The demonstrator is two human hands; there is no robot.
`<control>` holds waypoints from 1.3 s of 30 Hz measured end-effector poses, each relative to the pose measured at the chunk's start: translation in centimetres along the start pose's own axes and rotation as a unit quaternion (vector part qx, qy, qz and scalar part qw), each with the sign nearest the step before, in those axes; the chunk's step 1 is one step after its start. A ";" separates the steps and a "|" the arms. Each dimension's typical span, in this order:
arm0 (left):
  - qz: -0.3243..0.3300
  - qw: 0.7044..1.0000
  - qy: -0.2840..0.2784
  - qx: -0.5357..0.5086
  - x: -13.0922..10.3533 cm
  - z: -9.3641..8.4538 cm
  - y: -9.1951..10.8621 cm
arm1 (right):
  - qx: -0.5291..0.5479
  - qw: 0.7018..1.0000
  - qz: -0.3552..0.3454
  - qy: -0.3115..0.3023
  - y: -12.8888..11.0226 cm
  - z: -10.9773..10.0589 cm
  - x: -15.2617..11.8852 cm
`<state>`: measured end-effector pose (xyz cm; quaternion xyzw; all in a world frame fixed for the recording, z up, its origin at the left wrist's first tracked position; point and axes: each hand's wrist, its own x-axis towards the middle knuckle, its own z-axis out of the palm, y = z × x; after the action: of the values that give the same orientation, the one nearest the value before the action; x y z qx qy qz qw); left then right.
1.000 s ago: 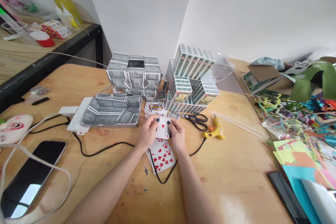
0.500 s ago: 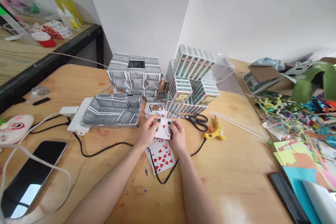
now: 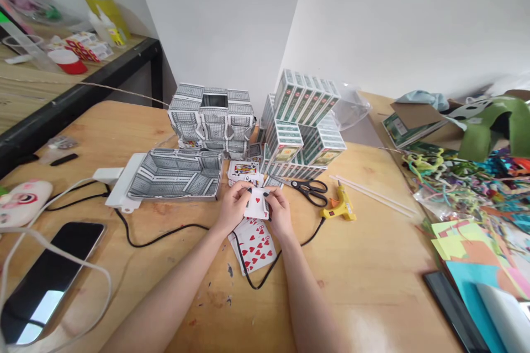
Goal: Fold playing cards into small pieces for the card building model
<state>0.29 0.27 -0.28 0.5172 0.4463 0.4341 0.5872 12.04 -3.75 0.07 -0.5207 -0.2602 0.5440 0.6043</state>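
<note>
An ace of hearts playing card [image 3: 257, 205] is pinched between both my hands, face up, with its two ends folded up. My left hand [image 3: 234, 204] is closed on its left end, and my right hand [image 3: 280, 210] grips the right end. Below it on the table lie several loose heart cards [image 3: 255, 251], crossed by a black cord. Just behind my hands are more face cards [image 3: 244, 169]. To the back left stand a tray made of folded cards [image 3: 178, 176] and a taller block of folded cards [image 3: 213, 121].
Boxed card decks [image 3: 306, 99] are stacked at the back. Black scissors [image 3: 308, 190], a yellow glue gun [image 3: 340, 205] and white glue sticks [image 3: 376, 196] lie right of my hands. A white power strip [image 3: 128, 179] and a phone [image 3: 52, 281] are left; coloured paper [image 3: 467, 248] lies right.
Both hands stay in nearly the same place, still holding the ace of hearts. The rest of the table looks unchanged.
</note>
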 end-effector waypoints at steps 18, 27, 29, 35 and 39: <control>0.073 0.990 -0.007 0.118 -0.2 -0.6 0.5 | 0.058 0.996 0.044 -0.047 -0.3 -0.4 0.2; 0.117 0.980 -0.029 0.160 -0.4 -0.8 0.7 | 0.003 0.994 0.077 -0.073 -0.8 -0.8 0.3; 0.105 0.985 -0.042 0.132 -0.3 -1.0 0.7 | -0.004 0.994 0.070 -0.080 -0.7 -0.9 0.3; 0.055 0.995 -0.084 0.026 0.3 -1.7 1.0 | -0.028 0.997 0.006 -0.076 -0.2 -0.5 0.4; 0.046 0.998 -0.031 0.035 0.5 -1.2 1.0 | -0.018 0.994 0.012 -0.106 0.1 0.0 0.3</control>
<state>-0.83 1.12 0.61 0.5703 0.4185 0.4284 0.5622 12.12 -3.52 -0.07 -0.4738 -0.3260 0.5989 0.5572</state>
